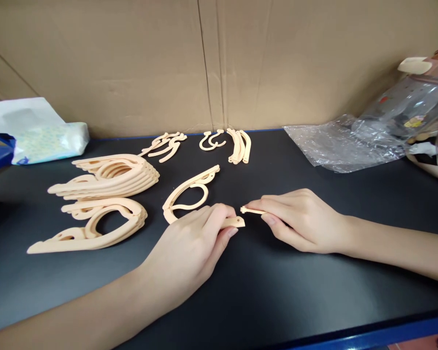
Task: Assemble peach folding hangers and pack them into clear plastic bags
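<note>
My left hand [195,240] pinches a cream plastic hanger arm [234,222] between thumb and fingers; its flat end with a small hole sticks out to the right. Across a small gap, my right hand [303,221] grips a narrow cream plastic piece [253,210] whose knobbed end points at that arm; the rest of it is hidden by my fingers. Just beyond my left hand lies a folded hanger [200,192] with a curved hook. Two stacks of similar folded hangers, a back stack [109,182] and a front stack [95,238], rest farther left.
Along the table's back lie loose curved pieces [164,145], hook pieces [212,141] and several hanger arms [238,146]. A tissue pack [51,141] is at the far left. Clear plastic wrap [336,146] and a transparent bottle [412,104] sit at right. Cardboard [131,63] stands behind the black table [277,301].
</note>
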A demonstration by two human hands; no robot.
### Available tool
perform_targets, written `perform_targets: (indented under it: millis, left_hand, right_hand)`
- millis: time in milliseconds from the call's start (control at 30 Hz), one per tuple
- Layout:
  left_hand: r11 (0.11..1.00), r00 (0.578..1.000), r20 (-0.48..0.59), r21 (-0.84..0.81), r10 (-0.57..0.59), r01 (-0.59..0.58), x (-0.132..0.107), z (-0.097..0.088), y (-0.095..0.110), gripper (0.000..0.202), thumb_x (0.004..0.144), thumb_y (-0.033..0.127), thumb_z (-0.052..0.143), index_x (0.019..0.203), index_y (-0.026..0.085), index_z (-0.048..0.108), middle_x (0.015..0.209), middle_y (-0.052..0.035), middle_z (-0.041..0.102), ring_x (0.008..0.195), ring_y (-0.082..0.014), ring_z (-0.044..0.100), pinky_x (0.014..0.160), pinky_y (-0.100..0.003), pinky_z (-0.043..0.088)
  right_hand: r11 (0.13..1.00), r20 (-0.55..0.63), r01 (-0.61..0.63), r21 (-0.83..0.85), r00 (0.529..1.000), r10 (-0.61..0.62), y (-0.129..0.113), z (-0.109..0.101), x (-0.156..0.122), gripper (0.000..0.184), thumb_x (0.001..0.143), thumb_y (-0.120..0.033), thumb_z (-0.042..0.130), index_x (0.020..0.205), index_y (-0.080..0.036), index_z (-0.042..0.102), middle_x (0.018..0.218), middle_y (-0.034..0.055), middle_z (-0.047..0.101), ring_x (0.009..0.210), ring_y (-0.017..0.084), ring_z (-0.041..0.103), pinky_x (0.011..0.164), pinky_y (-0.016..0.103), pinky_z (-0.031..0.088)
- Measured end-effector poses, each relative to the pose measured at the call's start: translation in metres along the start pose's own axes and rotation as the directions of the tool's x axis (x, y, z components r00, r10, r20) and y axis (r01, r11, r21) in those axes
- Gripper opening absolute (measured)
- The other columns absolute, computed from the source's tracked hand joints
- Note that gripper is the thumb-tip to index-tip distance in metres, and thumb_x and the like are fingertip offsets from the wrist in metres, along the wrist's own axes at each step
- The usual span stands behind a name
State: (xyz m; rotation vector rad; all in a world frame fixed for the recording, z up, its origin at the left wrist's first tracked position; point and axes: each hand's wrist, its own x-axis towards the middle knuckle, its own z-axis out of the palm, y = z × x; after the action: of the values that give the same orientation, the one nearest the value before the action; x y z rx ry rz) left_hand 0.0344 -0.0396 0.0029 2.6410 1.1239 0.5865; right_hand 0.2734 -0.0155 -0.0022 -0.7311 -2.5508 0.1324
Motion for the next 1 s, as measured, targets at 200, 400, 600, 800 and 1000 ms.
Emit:
perform_targets:
  millis: [200,400,600,800,1000]
  left_hand:
    - [0.998,0.999,-0.019,0.043,0.045,-0.044,0.0021,-0.0003,-0.0002,0.012,0.102,0.019,0.037,0.102,0.021,0.048,0.086,0.0012,0.067,0.072,-0.0142,0.067,0.060,-0.026,0.051]
    - [0.998,0.999,-0.003,0.043,0.039,-0.039,0.0022,0.0006,-0.0012,0.012,0.103,0.020,0.036,0.100,0.021,0.047,0.082,0.0023,0.066,0.068,-0.0136,0.066,0.057,-0.024,0.048]
    - [0.999,0.999,0.006,-0.014,0.035,-0.035,0.0021,0.0002,-0.0040,0.011,0.103,0.021,0.038,0.101,0.021,0.048,0.083,0.0043,0.065,0.070,-0.0121,0.065,0.058,-0.022,0.047]
    - [1.000,0.999,0.029,-0.004,0.027,-0.027,-0.0004,0.0006,-0.0043,0.014,0.104,0.024,0.036,0.098,0.021,0.048,0.082,0.0041,0.065,0.068,-0.0132,0.064,0.057,-0.023,0.048]
    - [0.999,0.999,0.032,-0.001,0.041,-0.041,-0.0012,0.0026,-0.0057,0.016,0.105,0.025,0.034,0.095,0.022,0.047,0.081,0.0037,0.066,0.066,-0.0133,0.064,0.056,-0.024,0.047]
  right_hand:
    - [0.988,-0.014,0.077,-0.133,0.997,-0.080,-0.0026,0.0006,0.0008,0.027,0.099,-0.017,0.036,0.099,-0.014,0.063,0.072,0.0013,0.066,0.056,0.011,0.057,0.052,0.025,0.037]
    - [0.984,-0.020,0.100,-0.147,0.994,-0.104,-0.0033,0.0002,0.0009,0.028,0.100,-0.018,0.036,0.096,-0.015,0.064,0.070,0.0004,0.066,0.051,0.011,0.050,0.053,0.025,0.038]
    - [0.979,-0.038,0.117,-0.164,0.991,-0.124,-0.0041,0.0003,0.0007,0.027,0.099,-0.017,0.038,0.095,-0.013,0.064,0.069,-0.0001,0.065,0.050,0.011,0.047,0.052,0.026,0.037]
    - [0.959,-0.029,0.185,-0.216,0.980,-0.195,-0.0053,-0.0011,0.0012,0.030,0.100,-0.017,0.036,0.093,-0.012,0.065,0.069,0.0008,0.066,0.051,0.011,0.048,0.052,0.026,0.037]
    - [0.929,-0.015,0.225,-0.293,0.971,-0.239,-0.0068,-0.0013,0.0002,0.028,0.099,-0.015,0.037,0.095,-0.011,0.064,0.074,0.0019,0.070,0.054,0.011,0.054,0.052,0.027,0.039]
